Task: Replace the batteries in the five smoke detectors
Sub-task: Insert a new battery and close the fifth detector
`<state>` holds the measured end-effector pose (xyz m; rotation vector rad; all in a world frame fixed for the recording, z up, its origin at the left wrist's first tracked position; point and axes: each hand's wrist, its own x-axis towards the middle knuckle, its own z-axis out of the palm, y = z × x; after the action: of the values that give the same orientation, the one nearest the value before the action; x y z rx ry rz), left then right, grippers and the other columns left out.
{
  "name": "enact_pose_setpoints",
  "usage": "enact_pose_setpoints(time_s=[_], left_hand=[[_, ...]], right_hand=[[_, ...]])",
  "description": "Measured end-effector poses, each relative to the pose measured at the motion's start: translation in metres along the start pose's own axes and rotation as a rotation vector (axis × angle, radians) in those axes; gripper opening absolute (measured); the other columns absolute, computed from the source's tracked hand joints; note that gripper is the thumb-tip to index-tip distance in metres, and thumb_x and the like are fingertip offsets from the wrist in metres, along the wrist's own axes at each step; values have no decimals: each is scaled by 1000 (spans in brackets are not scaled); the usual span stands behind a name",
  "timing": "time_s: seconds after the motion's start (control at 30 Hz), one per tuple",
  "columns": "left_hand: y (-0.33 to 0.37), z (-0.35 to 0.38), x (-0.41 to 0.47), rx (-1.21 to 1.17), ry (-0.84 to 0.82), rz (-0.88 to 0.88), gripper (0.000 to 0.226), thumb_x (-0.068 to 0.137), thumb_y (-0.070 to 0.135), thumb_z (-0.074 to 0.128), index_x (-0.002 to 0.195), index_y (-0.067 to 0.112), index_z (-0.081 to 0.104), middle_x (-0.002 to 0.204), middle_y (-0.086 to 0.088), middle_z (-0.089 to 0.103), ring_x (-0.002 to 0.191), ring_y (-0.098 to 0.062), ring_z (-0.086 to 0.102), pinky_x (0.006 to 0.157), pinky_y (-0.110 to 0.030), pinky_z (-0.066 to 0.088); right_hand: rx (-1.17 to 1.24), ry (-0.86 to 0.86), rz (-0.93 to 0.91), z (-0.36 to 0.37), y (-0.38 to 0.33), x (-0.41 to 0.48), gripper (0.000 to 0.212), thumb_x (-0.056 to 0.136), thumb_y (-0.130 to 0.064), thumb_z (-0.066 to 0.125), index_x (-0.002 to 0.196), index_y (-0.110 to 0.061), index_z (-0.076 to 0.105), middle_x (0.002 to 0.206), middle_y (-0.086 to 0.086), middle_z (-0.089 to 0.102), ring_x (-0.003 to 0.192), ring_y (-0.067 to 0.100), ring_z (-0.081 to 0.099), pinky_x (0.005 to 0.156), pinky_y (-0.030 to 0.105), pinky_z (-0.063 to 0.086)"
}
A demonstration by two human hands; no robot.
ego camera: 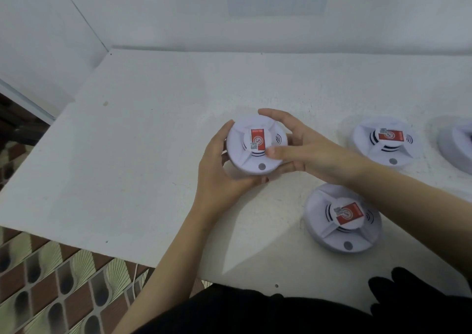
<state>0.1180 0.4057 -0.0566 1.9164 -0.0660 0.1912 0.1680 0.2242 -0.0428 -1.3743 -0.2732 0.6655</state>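
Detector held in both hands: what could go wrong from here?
1. The left hand and right hand grip the held detector mostly by its rim, seemingly off the table; a twist could let it slip.
2. The right forearm passes close to the near detector and might knock it.
3. The far detector looks just like the others, so finished ones could get mixed up.

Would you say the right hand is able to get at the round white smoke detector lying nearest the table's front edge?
Probably yes: the nearest round white smoke detector lies uncovered beside the right forearm, with nothing between, though the right hand must first release the held white detector.
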Motion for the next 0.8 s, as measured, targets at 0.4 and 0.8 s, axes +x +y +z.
enact_pose_setpoints(time_s=[0.4, 0.8], left_hand=[[-5, 0, -5, -2, -34, 29, 76, 64, 11, 90, 132, 15, 54, 122, 4, 65, 113, -13, 62, 89, -27, 54], [-5, -1, -7, -45, -21, -38, 83, 60, 13, 91, 134, 17, 53, 124, 7, 65, 112, -4, 61, 88, -19, 52]], right_hand=[[-169, 52, -35, -1, 8, 1, 83, 74, 9, 72, 138, -31, 38, 127, 7, 57, 115, 23, 58, 87, 44, 55], [-165, 34, -37, -2, 10, 1, 84, 74, 12, 69, 140, -28, 36, 127, 7, 56, 114, 23, 58, 84, 43, 56]])
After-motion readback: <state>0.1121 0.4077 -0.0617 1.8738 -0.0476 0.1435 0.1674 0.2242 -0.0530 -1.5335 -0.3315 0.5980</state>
